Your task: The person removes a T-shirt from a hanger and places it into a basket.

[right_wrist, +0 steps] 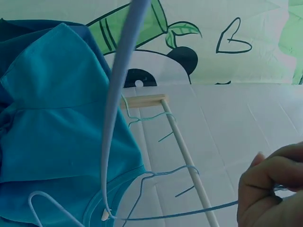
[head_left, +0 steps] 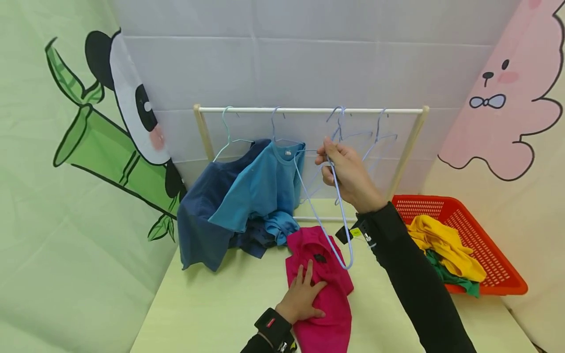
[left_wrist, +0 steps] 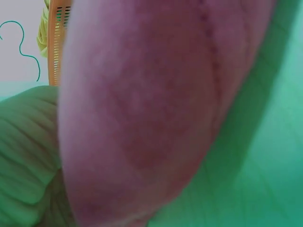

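My right hand (head_left: 346, 171) pinches a light blue wire hanger (head_left: 340, 206) in front of the rack, its lower end hanging over the pink shirt (head_left: 328, 304). In the right wrist view the curled fingers (right_wrist: 270, 175) grip the hanger at the right edge. My left hand (head_left: 302, 294) rests on the pink shirt with its fingers spread. That shirt lies on the table, its collar toward the rack. The left wrist view is mostly filled by a blurred pinkish surface.
A white rod rack (head_left: 304, 111) holds a dark blue shirt (head_left: 198, 211) and a light blue shirt (head_left: 256, 186) on hangers, with bare hangers (head_left: 379, 139) to their right. The red basket (head_left: 499, 245) on the right contains a yellow garment (head_left: 446, 245) and a green one (head_left: 454, 279).
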`<state>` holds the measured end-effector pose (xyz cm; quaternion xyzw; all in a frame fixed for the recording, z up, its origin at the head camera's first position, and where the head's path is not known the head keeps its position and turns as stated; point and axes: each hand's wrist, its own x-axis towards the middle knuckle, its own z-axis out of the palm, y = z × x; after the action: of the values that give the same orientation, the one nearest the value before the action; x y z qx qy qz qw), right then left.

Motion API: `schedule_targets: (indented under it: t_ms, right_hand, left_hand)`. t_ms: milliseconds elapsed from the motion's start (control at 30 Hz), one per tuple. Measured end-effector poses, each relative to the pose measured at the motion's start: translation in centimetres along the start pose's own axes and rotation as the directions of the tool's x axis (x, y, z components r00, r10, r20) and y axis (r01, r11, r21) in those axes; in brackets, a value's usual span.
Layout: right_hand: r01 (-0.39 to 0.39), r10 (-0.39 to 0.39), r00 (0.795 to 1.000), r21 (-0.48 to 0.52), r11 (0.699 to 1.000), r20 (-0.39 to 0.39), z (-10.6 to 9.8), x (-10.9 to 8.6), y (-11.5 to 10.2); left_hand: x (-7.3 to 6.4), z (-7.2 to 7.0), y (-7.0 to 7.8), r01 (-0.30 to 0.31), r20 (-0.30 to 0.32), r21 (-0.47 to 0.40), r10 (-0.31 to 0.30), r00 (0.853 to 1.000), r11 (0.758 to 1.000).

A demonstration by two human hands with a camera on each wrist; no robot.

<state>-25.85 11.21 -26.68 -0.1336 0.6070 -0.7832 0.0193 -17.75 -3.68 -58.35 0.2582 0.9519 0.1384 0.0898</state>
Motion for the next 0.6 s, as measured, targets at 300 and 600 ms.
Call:
schedule_targets:
  t_ms: [300, 600]
  right_hand:
    - [-0.127, 0.127, 0.992, -0.008, 0.992, -0.01, -0.8, 4.5, 0.0]
    - [-0.186, 0.186, 0.982, 0.011, 0.983, -0.024, -1.6, 7.1, -0.5]
  left_hand:
    - [-0.8, 0.4, -0.6, -0.029, 0.054, -0.127, 0.037, 0.998, 0.991]
    - [-2.6, -0.8, -1.9, -0.069, 0.046, -0.286, 0.086, 0.995, 0.956]
